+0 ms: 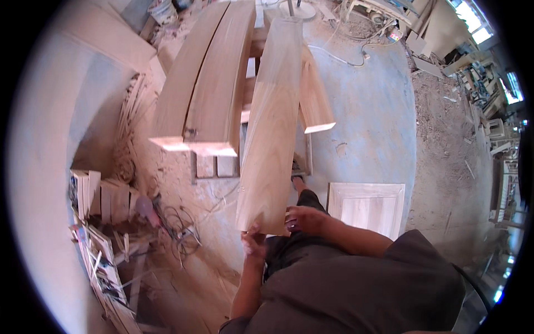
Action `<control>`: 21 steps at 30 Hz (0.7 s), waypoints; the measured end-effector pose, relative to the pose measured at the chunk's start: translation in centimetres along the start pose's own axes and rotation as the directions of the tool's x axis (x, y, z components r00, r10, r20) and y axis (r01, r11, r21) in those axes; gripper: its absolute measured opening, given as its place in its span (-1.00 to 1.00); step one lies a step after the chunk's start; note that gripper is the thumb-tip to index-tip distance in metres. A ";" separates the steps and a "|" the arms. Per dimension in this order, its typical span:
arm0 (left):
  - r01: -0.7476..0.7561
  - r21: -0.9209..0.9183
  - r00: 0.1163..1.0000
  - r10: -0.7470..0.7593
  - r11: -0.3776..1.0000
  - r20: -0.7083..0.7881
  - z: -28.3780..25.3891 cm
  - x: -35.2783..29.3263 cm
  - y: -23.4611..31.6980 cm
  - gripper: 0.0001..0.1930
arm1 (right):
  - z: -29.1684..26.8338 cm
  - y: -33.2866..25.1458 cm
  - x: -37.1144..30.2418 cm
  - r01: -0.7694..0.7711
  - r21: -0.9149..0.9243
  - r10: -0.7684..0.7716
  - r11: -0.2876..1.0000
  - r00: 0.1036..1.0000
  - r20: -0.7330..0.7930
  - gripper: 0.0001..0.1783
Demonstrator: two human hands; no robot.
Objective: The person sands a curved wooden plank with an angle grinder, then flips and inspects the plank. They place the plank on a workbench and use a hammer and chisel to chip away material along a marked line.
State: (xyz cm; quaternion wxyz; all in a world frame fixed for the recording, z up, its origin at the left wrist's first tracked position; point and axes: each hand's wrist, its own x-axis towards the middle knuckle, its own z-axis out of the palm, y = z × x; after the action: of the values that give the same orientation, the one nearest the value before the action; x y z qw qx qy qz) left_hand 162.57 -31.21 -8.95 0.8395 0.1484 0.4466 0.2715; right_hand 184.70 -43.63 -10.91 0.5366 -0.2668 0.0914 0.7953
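Note:
A long pale wooden plank (272, 122) stretches away from my body, its near end at my waist. My left hand (253, 242) grips the near left corner, with the thumb on top and the other fingers underneath. At the near right edge my right hand (300, 220) is closed on the plank, its fingers partly hidden by the wood. Left of this plank, two thick boards (217, 106) lie side by side on a wooden support. Another shorter board (315, 94) slants out on the right side, partly covered by the held plank.
A framed wooden panel (367, 206) lies on the floor to my right. At the left are stacked wood blocks (105, 197), a tangled cable (178, 225) and scrap strips (108, 261). Another cable (350, 62) crosses the floor ahead. Sawdust and offcuts lie along the far right.

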 end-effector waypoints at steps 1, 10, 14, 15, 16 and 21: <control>0.024 0.014 0.999 -0.024 1.000 -0.026 -1.2 -1.4 0.3 -0.37 | -2.5 0.7 -0.1 0.025 0.143 -0.036 0.989 0.996 0.078 -0.31; -0.001 -0.299 0.968 -0.074 0.954 -0.240 -1.7 -6.1 3.7 -0.27 | -4.1 -18.7 9.1 0.407 -0.008 -0.368 0.914 0.818 -0.443 -0.36; -0.116 -0.391 0.922 -0.048 0.913 -0.385 2.5 -5.0 4.4 -0.19 | -2.5 -26.3 13.2 0.508 -0.104 -0.512 0.855 0.797 -0.319 -0.41; -0.186 -0.361 0.881 -0.008 0.914 -0.474 1.7 -5.2 3.7 -0.30 | -0.9 -27.4 13.7 0.499 -0.121 -0.510 0.858 0.800 -0.316 -0.42; -0.202 -0.371 0.877 -0.001 0.906 -0.481 1.4 -5.1 3.4 -0.35 | -0.2 -28.4 13.7 0.499 -0.141 -0.516 0.855 0.793 -0.324 -0.42; -0.297 -0.348 0.738 -0.018 0.889 -0.675 2.2 -4.5 3.2 -0.57 | -3.0 -32.5 14.5 0.471 -0.221 -0.507 0.854 0.849 -0.149 -0.43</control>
State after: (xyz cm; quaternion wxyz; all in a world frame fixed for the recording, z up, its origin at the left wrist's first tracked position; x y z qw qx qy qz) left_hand 161.39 -31.30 -3.17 0.6139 -0.1140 0.6295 0.4625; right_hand 210.94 -20.03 -16.42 0.6838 -0.4071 0.0035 0.6055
